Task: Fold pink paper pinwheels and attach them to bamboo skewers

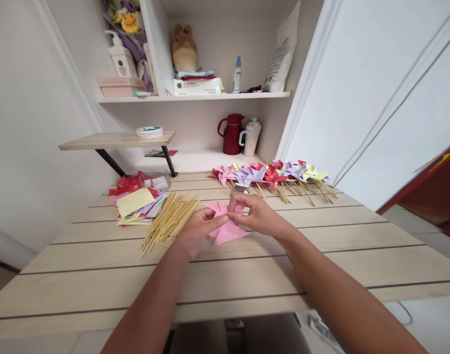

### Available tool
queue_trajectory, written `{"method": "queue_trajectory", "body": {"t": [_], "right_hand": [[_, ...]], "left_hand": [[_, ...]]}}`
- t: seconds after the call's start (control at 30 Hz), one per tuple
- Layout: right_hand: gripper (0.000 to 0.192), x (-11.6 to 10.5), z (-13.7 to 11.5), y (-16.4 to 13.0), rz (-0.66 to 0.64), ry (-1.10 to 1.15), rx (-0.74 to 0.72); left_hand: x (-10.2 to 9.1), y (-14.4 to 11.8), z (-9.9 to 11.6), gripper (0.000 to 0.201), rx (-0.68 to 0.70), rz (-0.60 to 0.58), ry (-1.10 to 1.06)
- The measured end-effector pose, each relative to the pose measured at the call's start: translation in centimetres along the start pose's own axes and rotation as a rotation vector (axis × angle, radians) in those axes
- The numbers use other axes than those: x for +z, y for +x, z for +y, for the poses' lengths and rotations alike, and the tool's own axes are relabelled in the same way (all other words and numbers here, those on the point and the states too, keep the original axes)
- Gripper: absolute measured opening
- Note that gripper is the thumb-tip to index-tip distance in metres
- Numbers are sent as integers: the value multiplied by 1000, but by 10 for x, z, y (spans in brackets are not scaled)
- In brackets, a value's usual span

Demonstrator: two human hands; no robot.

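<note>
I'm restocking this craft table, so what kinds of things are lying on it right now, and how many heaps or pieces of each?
Pink paper sheet, held by left hand and right hand: 1
Bundle of wooden sticks: 1
Stack of coloured paper squares: 1
Row of finished pinwheels, too overlapped to count singly: 1
Total: 4
</note>
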State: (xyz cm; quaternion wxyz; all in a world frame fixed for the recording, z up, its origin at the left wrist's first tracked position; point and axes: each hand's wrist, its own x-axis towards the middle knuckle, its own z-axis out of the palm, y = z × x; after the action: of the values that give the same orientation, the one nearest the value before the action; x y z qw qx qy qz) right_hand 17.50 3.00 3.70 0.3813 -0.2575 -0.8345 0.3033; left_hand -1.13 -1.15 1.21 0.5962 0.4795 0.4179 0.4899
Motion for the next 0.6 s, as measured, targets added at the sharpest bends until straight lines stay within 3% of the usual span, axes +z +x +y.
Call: {"method": "queue_trajectory", "body": {"t": [0.17, 0.27, 0.4, 0.47, 0.6], "right_hand": [[12, 1, 1, 0, 10, 13, 11], [9, 5, 5, 2, 94, 138, 63], [48, 13, 13, 5, 162, 453, 270], [58, 16, 16, 6, 165, 581, 354], [38, 19, 19, 8, 144, 705, 415]], "left_hand": [[2, 1, -2, 32, 31, 79, -39], [3, 3, -3, 30, 62, 137, -101], [5, 6, -4, 32, 172, 162, -181], [6, 6, -4, 32, 214, 180, -195], [9, 6, -3, 31, 233, 214, -175]]}}
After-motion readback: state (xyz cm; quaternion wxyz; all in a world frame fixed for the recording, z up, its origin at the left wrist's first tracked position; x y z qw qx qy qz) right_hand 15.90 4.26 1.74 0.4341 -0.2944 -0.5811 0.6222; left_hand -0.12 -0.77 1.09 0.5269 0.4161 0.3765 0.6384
